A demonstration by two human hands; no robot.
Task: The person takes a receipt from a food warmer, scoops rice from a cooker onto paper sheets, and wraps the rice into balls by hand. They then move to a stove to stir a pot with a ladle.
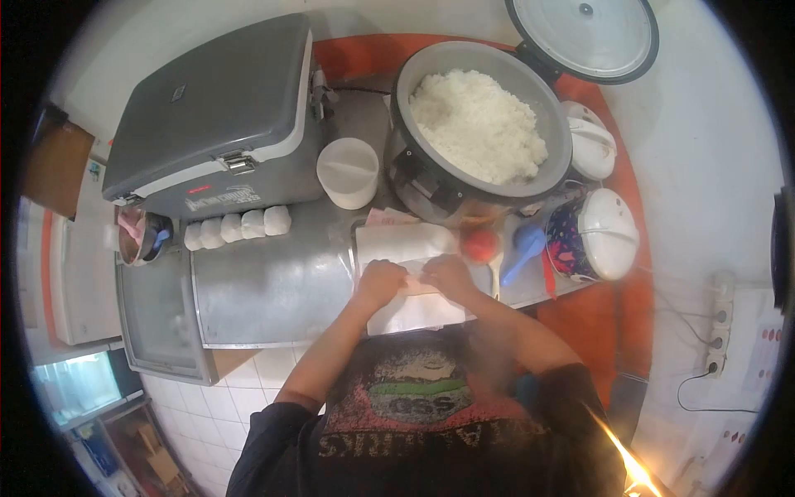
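Note:
Both my hands rest on a white paper wrap (411, 311) lying at the near edge of the metal counter (273, 286). My left hand (380, 281) and my right hand (447, 275) are closed side by side on something inside the paper; the thing itself is hidden under my fingers. Just beyond my hands lies a white roll or stack of wraps (406, 243). A large open cooker pot full of white rice (480, 124) stands behind it. Several white wrapped rice portions (238, 228) sit in a row on the left.
A grey cooler box (215, 116) is at the back left, a white plastic cup (349, 171) beside it. A blue scoop (523, 248), a red round thing (479, 244) and two white-lidded containers (604, 232) stand at the right. The pot lid (584, 33) lies behind.

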